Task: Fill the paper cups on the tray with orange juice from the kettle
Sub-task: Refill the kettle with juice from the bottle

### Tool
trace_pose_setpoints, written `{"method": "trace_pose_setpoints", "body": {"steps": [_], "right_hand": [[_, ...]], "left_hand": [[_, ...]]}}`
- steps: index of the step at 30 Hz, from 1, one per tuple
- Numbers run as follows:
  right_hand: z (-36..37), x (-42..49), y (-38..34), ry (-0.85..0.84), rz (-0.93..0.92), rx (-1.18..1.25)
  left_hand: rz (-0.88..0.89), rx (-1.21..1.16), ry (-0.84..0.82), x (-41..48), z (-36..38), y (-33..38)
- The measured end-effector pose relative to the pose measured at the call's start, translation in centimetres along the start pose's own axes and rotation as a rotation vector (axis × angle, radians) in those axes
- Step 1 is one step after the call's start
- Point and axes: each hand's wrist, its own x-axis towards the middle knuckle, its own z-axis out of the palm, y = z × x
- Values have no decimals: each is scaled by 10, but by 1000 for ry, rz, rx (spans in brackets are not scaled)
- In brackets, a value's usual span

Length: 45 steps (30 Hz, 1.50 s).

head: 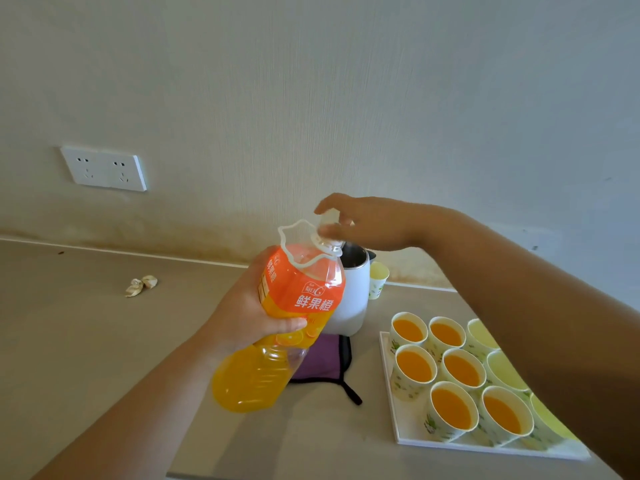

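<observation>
**Cap work at the bottle's mouth, kettle waiting behind**

Fingertips of the right hand (367, 223) pinch the clear cap (329, 220) at the top of the juice bottle (294, 306). Whether the cap sits on the thread or has just lifted off, I cannot tell. The left hand (242, 317) wraps round the orange label, thumb across the front, and holds the bottle tilted with its neck toward the kettle (349, 296). The bottle looks roughly half full.

The step appears to be opening the bottle to top up the kettle. It would go best with the bottle brought upright before the cap comes free, since juice could run at this tilt. The left grip should be firm but not squeeze the soft plastic.

The white kettle stands just behind the bottle with its mouth open, at the back edge of a purple cloth (322, 362).

On the tray (391, 403) to the right, six paper cups (460, 370) hold juice. The cups in the far column (502, 370) look empty, partly hidden by the right forearm.
</observation>
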Motion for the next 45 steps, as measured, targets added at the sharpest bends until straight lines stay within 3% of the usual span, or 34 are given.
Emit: {"method": "trace_pose_setpoints", "body": {"steps": [3, 6, 10, 12, 16, 19, 27, 31, 38, 41, 45], "right_hand": [[-5, -4, 5, -35, -101, -14], [-1, 1, 3, 25, -26, -82], [12, 8, 0, 97, 51, -347], [14, 4, 2, 134, 8, -262], [2, -7, 4, 17, -193, 15], [-3, -7, 3, 29, -215, 19], [17, 6, 9, 209, 45, -208], [25, 7, 8, 253, 82, -358], [2, -12, 4, 74, -254, 7], [1, -12, 3, 26, -279, 17], [9, -12, 5, 30, -220, 58]], "left_hand": [[7, 3, -6, 1, 1, 2], [13, 21, 26, 2, 6, -1], [-20, 22, 39, 3, 12, -4], [-54, -52, -27, 3, 8, -5], [-117, -246, -210, 6, -9, -7], [-110, -271, -269, 10, -11, -6], [-76, -171, -56, 10, 13, -10], [-101, -156, -118, 9, 12, -10], [-191, -319, -363, 10, -18, -11], [-219, -322, -420, 9, -22, -11], [-220, -294, -377, 3, -19, -6]]}}
